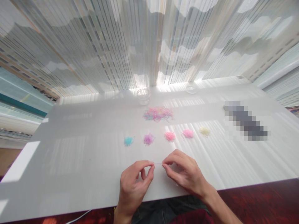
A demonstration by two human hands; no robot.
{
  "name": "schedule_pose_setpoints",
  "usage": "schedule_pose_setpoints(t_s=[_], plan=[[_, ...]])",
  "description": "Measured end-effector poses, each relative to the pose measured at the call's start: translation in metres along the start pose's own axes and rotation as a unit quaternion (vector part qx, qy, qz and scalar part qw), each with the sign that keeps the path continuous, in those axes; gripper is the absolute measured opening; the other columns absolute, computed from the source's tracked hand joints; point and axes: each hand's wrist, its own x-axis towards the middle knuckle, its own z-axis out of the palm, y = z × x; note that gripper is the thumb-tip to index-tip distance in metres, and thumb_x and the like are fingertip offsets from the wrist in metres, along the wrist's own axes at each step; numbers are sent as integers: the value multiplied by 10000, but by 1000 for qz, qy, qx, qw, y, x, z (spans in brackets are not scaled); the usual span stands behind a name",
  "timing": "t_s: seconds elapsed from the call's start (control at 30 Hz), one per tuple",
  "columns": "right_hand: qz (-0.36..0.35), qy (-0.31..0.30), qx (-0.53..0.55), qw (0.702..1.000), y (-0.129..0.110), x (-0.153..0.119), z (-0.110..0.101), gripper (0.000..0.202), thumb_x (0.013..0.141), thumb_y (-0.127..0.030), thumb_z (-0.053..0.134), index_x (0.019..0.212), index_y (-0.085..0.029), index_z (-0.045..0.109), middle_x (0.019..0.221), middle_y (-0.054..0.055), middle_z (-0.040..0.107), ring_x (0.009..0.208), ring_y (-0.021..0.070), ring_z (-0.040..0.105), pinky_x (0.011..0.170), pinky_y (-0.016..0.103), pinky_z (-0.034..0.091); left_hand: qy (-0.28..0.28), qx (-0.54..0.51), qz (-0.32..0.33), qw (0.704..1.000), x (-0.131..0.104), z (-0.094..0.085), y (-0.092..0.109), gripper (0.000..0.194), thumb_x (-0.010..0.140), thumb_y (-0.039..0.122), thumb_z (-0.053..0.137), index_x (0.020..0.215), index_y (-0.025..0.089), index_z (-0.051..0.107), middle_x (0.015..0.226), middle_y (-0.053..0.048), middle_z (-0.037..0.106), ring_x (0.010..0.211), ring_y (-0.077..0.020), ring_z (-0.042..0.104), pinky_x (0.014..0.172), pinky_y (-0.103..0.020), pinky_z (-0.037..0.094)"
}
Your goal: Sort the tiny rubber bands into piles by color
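Note:
Between my fingertips a thin purplish strand (158, 163) is stretched, low over the table's front part. My left hand (136, 180) pinches its left end with thumb and forefinger; my right hand (184, 172) pinches the right end. Beyond my hands lie small piles of thin strands in a row: teal (128, 141), purple (149, 139), coral pink (170, 136), light pink (188, 133) and pale yellow (204, 131). Farther back sits a larger mixed-colour pile (158, 114).
A clear round container (143, 95) stands at the back of the white table (93, 168), with a clear round lid or dish (191, 89) to its right. A blurred-out dark object (246, 120) lies at the right. Striped curtains hang behind.

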Motion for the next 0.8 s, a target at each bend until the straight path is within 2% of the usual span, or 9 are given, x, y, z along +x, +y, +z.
schedule_pose_setpoints(t_s=[0.07,0.13,0.23,0.33,0.47,0.63,0.8], plan=[[9,17,-18,1000,0,0,0,99,938,-118,653,913,-208,683,779,2,686,702,133,638,654,239,523,-3,1,-7,1000,0,0,0,163,937,131,714,1055,235,671,877,38,748,574,-67,588,624,-196,533],[41,64,-59,995,0,2,-1,97,943,-124,648,897,-203,682,767,-1,677,691,131,631,637,239,511,-8,1,-18,1000,0,0,0,151,944,138,704,1053,236,666,882,36,742,577,-66,590,622,-191,532],[94,152,-138,974,5,7,-6,86,954,-164,653,885,-194,695,755,2,681,670,133,618,622,252,493,-17,3,-29,999,0,0,-1,132,954,152,692,1051,235,661,888,32,736,568,-66,581,625,-193,535],[107,195,-191,956,11,13,-9,99,952,-198,656,874,-187,716,740,7,690,663,142,620,610,261,486,-26,5,-29,999,0,0,-1,115,957,163,689,1042,233,659,877,31,732,557,-70,571,628,-199,539],[132,216,-211,944,18,18,-8,138,942,-235,647,840,-187,728,717,2,691,623,144,612,609,274,490,-33,11,-25,999,1,1,-1,96,962,167,683,1033,228,664,859,24,728,557,-77,572,634,-204,542],[183,201,-194,943,22,17,-7,185,934,-314,640,830,-200,744,738,4,713,630,157,633,640,297,501,-34,15,-22,999,3,1,0,75,967,177,677,1028,222,674,843,22,727,567,-83,589,648,-210,549],[219,234,-206,925,22,17,-17,198,910,-345,649,824,-200,753,727,9,714,621,165,634,636,305,496,-28,23,-21,999,4,1,1,56,966,186,675,1013,213,687,816,21,726,560,-90,591,639,-215,553]])
